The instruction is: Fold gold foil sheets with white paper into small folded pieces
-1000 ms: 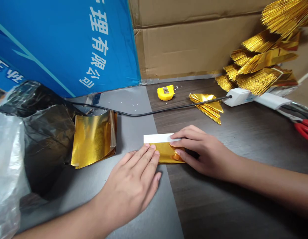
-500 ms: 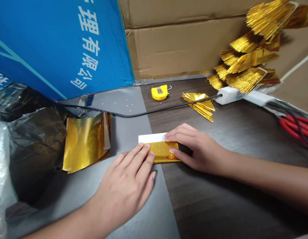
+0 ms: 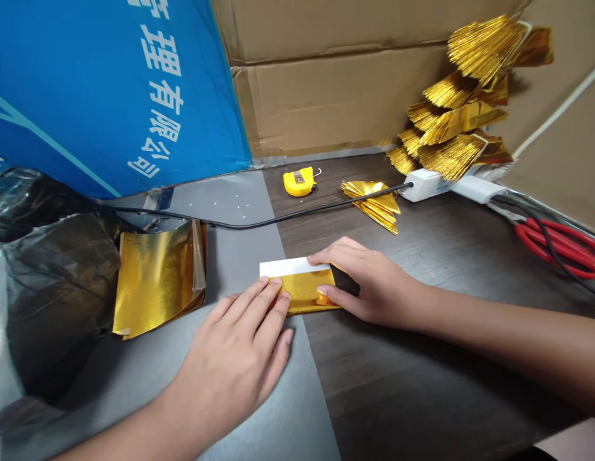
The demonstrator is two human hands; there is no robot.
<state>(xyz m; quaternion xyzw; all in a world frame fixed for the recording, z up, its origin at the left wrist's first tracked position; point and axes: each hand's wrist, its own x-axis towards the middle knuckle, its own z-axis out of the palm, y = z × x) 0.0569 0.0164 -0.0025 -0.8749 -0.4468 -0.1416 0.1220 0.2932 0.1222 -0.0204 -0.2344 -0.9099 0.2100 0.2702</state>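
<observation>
A small folded gold foil sheet (image 3: 304,291) with a white strip along its far edge lies on the table in front of me. My left hand (image 3: 239,355) rests flat with its fingers stretched out, fingertips pressing the sheet's left end. My right hand (image 3: 369,285) lies over the sheet's right end, fingers extended and pressing it down. A stack of flat gold foil sheets (image 3: 155,282) lies to the left, partly on a black plastic bag (image 3: 52,275).
A blue box (image 3: 109,83) and cardboard boxes (image 3: 335,89) stand at the back. A yellow tape measure (image 3: 300,182), a black cable (image 3: 259,221), folded gold fans (image 3: 374,205), a heap of pleated gold pieces (image 3: 460,102), a white power strip (image 3: 451,186) and red-handled scissors (image 3: 561,246) lie beyond.
Both hands stay pressed on the folded gold sheet. The view has drifted right, so everything sits a little further left in the picture.
</observation>
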